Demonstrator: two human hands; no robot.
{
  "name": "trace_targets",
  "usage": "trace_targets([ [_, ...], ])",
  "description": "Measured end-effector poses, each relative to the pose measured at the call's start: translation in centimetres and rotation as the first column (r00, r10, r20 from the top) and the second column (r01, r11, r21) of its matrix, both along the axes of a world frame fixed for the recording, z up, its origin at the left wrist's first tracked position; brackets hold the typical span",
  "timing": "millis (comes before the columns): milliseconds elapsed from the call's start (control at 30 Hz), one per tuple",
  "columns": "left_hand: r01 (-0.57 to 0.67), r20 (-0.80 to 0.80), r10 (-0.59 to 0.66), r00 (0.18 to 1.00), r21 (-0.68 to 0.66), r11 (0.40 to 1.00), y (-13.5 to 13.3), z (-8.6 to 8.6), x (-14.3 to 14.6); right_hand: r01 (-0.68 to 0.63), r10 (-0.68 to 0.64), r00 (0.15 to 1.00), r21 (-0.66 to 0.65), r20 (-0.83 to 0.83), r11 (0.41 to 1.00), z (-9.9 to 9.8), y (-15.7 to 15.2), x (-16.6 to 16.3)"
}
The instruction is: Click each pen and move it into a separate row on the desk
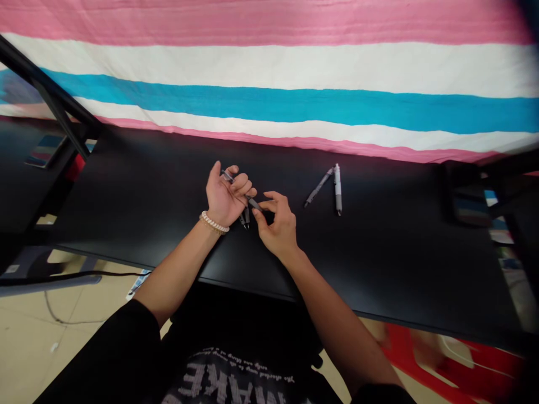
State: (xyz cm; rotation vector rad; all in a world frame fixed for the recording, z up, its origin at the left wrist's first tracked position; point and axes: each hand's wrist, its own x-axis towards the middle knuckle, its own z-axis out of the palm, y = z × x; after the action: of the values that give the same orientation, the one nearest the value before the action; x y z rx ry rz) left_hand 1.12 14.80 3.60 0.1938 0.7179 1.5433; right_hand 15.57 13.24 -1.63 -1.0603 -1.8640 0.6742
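My left hand (229,195) is turned palm up, its fingers curled around a slim pen (253,203). One end of the pen shows near the left fingertips. Its dark grey end reaches toward my right hand (278,224), whose thumb and fingers pinch it. Just below my left fingers, the tips of a pair of dark pens (245,219) show; whether they lie on the table or hang from the hand I cannot tell. To the right, a dark grey pen (319,187) and a white pen with a grey grip (338,191) lie with their upper ends close together.
The black table (379,252) stretches under both hands. A striped cloth (295,104) hangs along its far edge. Dark frame bars (54,84) stand at the left, a dark phone-like object (471,205) lies at the right end, and a red stool (412,353) is below.
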Motion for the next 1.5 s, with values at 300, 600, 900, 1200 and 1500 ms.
trace_targets([
  [300,-0.067,0.043,0.07,0.997,-0.061,0.996,0.2,-0.1,-0.2,-0.086,0.08,0.995,0.105,0.06,0.991,-0.3,-0.3,-0.4],
  [600,-0.061,0.008,0.062,0.998,-0.047,0.997,0.4,-0.5,-0.1,-0.115,0.107,0.992,0.126,0.073,0.985,-0.3,-0.5,-0.5],
  [900,-0.023,-0.513,0.073,0.855,0.103,0.994,1.0,-2.5,0.2,0.226,-0.257,0.938,0.15,0.232,0.962,0.4,0.9,1.3],
  [1200,-0.09,-0.747,0.226,0.625,0.218,0.972,1.0,-3.8,-0.5,0.454,-0.494,0.719,0.207,0.49,0.866,0.5,2.4,3.6],
  [1500,-0.242,-0.77,0.309,0.558,0.205,0.948,0.8,-3.0,0.1,-0.081,0.042,0.943,0.108,0.331,0.991,0.7,0.6,0.9],
])
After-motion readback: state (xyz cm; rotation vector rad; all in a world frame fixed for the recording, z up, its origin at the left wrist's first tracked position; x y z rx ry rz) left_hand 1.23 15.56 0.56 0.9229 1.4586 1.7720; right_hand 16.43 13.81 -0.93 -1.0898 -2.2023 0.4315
